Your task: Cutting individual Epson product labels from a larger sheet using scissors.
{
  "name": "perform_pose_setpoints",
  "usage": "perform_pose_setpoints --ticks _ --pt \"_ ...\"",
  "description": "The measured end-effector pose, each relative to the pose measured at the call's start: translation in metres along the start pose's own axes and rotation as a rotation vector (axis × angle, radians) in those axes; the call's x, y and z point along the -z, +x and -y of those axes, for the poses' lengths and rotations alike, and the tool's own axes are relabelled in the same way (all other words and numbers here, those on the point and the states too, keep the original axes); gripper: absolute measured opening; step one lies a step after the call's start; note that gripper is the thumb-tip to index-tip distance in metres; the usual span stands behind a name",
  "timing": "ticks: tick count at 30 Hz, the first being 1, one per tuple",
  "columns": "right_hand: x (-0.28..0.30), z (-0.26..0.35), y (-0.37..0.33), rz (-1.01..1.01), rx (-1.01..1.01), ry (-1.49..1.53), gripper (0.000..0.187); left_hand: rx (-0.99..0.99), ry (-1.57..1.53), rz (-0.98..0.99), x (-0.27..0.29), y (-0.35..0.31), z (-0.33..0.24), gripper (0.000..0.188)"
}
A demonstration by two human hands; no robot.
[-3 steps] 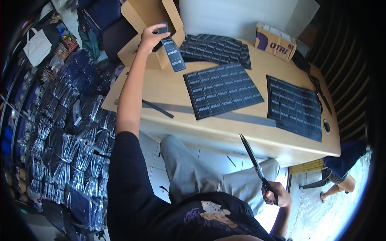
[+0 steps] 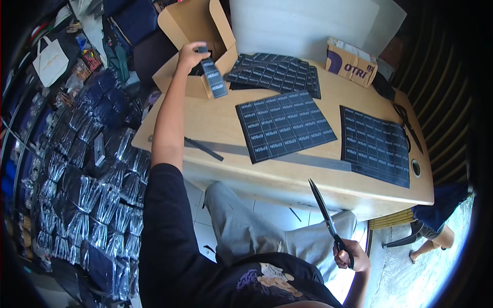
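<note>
My left hand (image 2: 191, 57) is stretched out over the open cardboard box (image 2: 181, 84) at the back left of the table. Its fingers pinch the upper end of a narrow strip of dark printed labels (image 2: 213, 78), which hangs down in front of the box. Low on the right, above my lap, my right hand (image 2: 355, 256) grips black-handled scissors (image 2: 322, 205) with the blades together, pointing up and away. On the table lie a dark label sheet (image 2: 285, 124) in the middle, another sheet (image 2: 376, 146) to the right, and a stack of sheets (image 2: 277, 72) behind.
A long metal ruler (image 2: 313, 159) runs along the near side, partly under the middle sheet, with a thin black strip (image 2: 204, 149) beside it. More scissors (image 2: 411, 126) lie at the right edge. A carton (image 2: 351, 61) stands behind. Plastic-wrapped bundles (image 2: 87, 200) fill the left; a person's leg (image 2: 435, 245) shows right.
The label strip has swung left, closer to the cardboard box, still in my left hand. The whole scene sits slightly lower in the picture. My right hand keeps the scissors.
</note>
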State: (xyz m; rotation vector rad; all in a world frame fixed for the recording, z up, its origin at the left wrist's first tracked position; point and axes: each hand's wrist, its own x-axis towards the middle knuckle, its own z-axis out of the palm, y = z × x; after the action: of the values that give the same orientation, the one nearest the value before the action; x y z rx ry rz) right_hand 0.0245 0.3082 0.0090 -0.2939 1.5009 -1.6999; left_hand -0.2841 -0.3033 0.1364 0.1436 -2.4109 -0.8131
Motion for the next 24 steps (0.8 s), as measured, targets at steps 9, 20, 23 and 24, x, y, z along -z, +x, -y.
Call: perform_pose_setpoints --ticks 9,20,23,24 --pt "-0.011 -0.003 -0.005 -0.237 0.066 -0.076 0.06 0.015 -0.25 0.053 0.041 -0.022 0.0 0.069" --pt "-0.057 0.047 0.123 -0.285 0.678 0.102 0.087 -0.137 -0.869 0.567 -0.015 -0.245 -0.219 0.05" --pt "-0.068 0.063 0.136 -0.298 0.845 0.093 0.064 -0.168 -0.927 0.553 -0.026 -0.273 -0.234 0.05" --pt "-0.073 0.072 0.131 -0.328 0.856 0.058 0.057 -0.178 -0.924 0.542 -0.031 -0.277 -0.237 0.049"
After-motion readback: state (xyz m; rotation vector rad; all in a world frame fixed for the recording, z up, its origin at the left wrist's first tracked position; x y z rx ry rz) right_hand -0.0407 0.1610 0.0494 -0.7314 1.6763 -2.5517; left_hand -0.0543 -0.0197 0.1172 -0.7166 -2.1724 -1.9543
